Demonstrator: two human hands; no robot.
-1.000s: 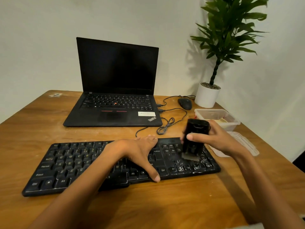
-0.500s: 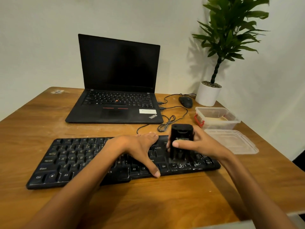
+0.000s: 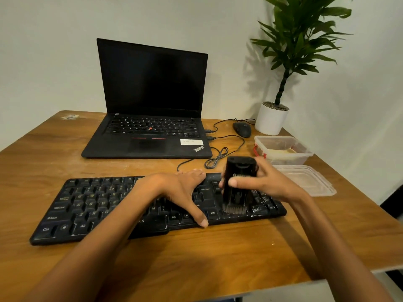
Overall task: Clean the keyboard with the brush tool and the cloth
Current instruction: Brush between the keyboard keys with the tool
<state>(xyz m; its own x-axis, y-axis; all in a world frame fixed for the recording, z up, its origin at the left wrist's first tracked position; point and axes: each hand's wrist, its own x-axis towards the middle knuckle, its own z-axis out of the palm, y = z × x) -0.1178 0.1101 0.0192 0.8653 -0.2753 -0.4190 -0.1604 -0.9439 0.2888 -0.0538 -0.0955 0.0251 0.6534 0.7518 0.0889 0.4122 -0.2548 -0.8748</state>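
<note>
right hand (image 3: 269, 184) grips brush (image 3: 238, 190), perhaps on keyboard (image 3: 91, 205)

Single head-worn wide-angle view, looking forward and down from close above the near edge of the worktop (image 3: 218, 258), wall (image 3: 54, 51) behind.

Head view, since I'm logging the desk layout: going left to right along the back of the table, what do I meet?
Open black laptop → black wired computer mouse → green leafy plant in a round white pot. The clear plastic tub overlaps the pot sideways, so it is left out.
</note>
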